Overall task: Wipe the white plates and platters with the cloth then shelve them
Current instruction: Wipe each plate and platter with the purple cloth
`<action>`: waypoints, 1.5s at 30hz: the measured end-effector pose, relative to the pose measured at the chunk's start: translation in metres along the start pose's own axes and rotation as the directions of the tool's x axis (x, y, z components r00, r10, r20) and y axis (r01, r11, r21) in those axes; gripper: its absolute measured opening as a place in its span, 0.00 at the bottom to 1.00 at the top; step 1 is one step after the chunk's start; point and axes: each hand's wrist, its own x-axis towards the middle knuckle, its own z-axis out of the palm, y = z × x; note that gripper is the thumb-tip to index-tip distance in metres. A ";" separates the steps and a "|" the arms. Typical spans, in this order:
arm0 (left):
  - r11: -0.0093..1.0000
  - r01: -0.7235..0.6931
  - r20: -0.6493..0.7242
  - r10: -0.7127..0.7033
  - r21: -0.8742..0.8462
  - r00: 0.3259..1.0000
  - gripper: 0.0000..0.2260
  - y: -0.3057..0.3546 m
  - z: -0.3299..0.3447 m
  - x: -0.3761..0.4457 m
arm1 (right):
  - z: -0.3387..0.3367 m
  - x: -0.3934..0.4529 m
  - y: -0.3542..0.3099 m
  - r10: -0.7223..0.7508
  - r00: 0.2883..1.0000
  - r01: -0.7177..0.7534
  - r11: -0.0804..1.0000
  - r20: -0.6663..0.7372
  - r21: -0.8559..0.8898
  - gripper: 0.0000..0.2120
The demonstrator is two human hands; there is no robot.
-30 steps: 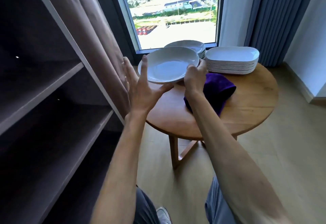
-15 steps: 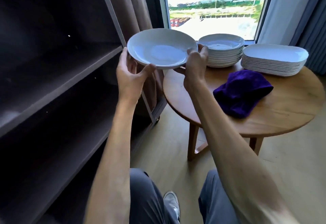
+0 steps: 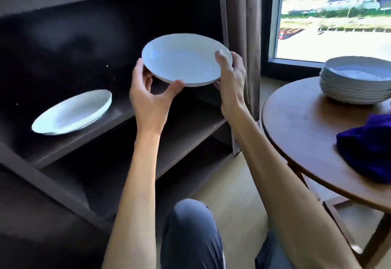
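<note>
I hold a white round plate (image 3: pixel 186 61) level in the air in front of the dark shelf unit (image 3: pixel 118 118). My left hand (image 3: pixel 150 97) grips its near-left rim, thumb on the front edge and fingers beneath. My right hand (image 3: pixel 229 78) grips the right rim, thumb on top. Another white plate (image 3: pixel 72 113) lies on the shelf board to the left. A stack of white plates (image 3: pixel 355 82) stands on the round wooden table (image 3: pixel 296 133) at the right, beside a crumpled purple cloth (image 3: pixel 368 148).
A brown curtain (image 3: pixel 243 25) hangs at the shelf unit's right side, next to a window (image 3: pixel 334 14). Lower shelf boards are dark. My knees (image 3: pixel 190 232) are low in view above a light wood floor (image 3: pixel 237 194).
My view has swung left toward the shelf unit. Both hands have carried the plate from above the table to the front of the shelf, where the second plate has come into view.
</note>
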 end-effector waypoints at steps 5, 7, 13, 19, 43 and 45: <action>0.992 0.031 -0.194 -0.006 0.124 0.981 0.49 0.000 -0.064 0.005 | 0.070 -0.010 0.012 0.048 0.982 -0.047 0.999 0.182 -0.010 0.28; 0.985 0.039 -0.257 0.007 0.171 0.966 0.51 0.001 -0.091 0.009 | 0.100 -0.014 0.018 0.062 0.961 -0.051 0.998 0.268 -0.048 0.27; 0.947 0.101 -0.411 0.036 0.306 0.911 0.52 0.004 -0.163 0.009 | 0.177 -0.038 0.048 0.202 0.866 -0.134 0.975 0.457 -0.177 0.32; 0.876 0.208 -0.473 0.026 0.436 0.881 0.46 -0.006 -0.203 -0.005 | 0.215 -0.058 0.070 0.306 0.787 -0.190 0.946 0.535 -0.263 0.19; 0.726 0.513 -0.582 -0.190 0.459 0.790 0.42 -0.037 -0.203 -0.003 | 0.247 -0.032 0.102 0.406 0.775 -0.138 0.857 0.484 -0.497 0.30; 0.722 0.507 -0.580 -0.180 0.470 0.794 0.39 -0.037 -0.204 -0.003 | 0.248 -0.031 0.104 0.390 0.781 -0.101 0.850 0.488 -0.518 0.27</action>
